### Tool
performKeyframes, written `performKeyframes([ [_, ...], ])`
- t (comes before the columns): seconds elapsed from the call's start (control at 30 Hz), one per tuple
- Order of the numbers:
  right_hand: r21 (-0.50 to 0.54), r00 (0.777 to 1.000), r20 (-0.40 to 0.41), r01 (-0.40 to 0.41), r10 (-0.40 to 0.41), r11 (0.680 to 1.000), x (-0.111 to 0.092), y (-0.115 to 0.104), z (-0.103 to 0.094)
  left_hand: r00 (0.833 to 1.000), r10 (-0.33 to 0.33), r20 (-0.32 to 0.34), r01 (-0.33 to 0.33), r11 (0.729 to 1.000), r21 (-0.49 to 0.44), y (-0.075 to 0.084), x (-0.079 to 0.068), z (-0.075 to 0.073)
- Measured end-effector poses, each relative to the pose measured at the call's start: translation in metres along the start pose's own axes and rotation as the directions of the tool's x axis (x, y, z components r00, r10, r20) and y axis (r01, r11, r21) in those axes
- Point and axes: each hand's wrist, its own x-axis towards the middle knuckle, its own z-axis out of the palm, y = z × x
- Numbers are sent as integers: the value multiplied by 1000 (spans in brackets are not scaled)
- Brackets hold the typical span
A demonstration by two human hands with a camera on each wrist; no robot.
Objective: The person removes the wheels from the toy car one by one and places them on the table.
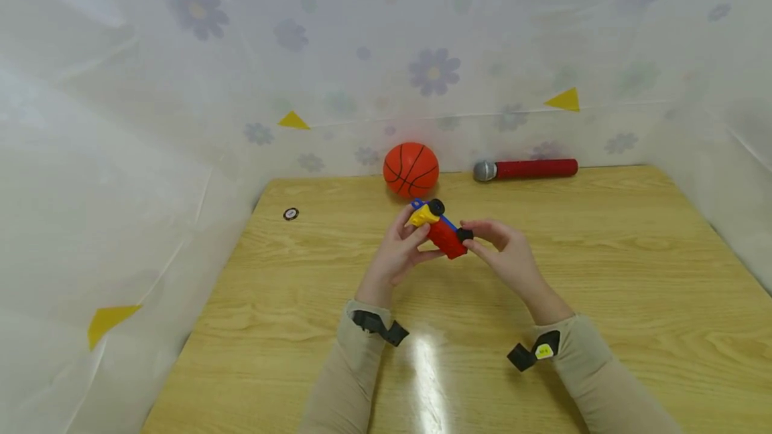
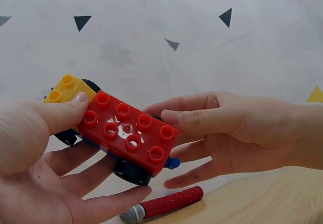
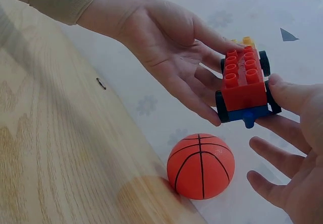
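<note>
Between both hands, raised over the table, is a toy block car (image 1: pixel 445 236) with a blue base, black wheels, a red studded brick (image 2: pixel 128 130) and a yellow brick (image 2: pixel 69 90). My left hand (image 1: pixel 403 250) holds it at the yellow end, the thumb on top and the fingers spread beneath. At the other end, my right hand (image 1: pixel 505 256) pinches a black wheel (image 1: pixel 465 234) between thumb and fingers. A blue knob (image 3: pixel 248 118) juts from the base at that end, seen in the right wrist view.
An orange toy basketball (image 1: pixel 411 170) sits at the table's back edge. To its right lies a red microphone (image 1: pixel 535 169) with a grey head. A small round black-and-white disc (image 1: pixel 291 213) lies at the back left. A patterned white sheet (image 1: pixel 362 19) hangs behind the wooden table (image 1: pixel 271 327).
</note>
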Motion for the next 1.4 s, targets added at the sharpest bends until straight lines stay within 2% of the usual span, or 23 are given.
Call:
performKeyframes([
  [0.17,-3,999,32,-23,23,1000,0,-1,-2,1000,-17,0,17,999,40,1,1,0],
  [0.43,-179,980,117,-136,159,974,3,-1,-7,1000,-17,-15,18,997,81,2,1,2],
  [0.63,-176,968,155,-168,196,970,3,0,-4,998,-44,-45,48,995,84,2,-1,1],
  [0.97,-231,978,146,-115,152,966,1,-3,-5,996,-82,-33,86,990,110,5,-1,6],
  [1.1,-270,980,149,-84,128,959,0,-1,-4,995,-104,-8,104,987,122,4,-2,5],
  [1.27,-306,967,228,-44,118,951,1,1,-4,991,-129,43,123,986,112,2,-1,4],
  [1.4,-300,954,291,16,75,954,2,2,-4,987,-146,63,136,982,134,2,-2,4],
])
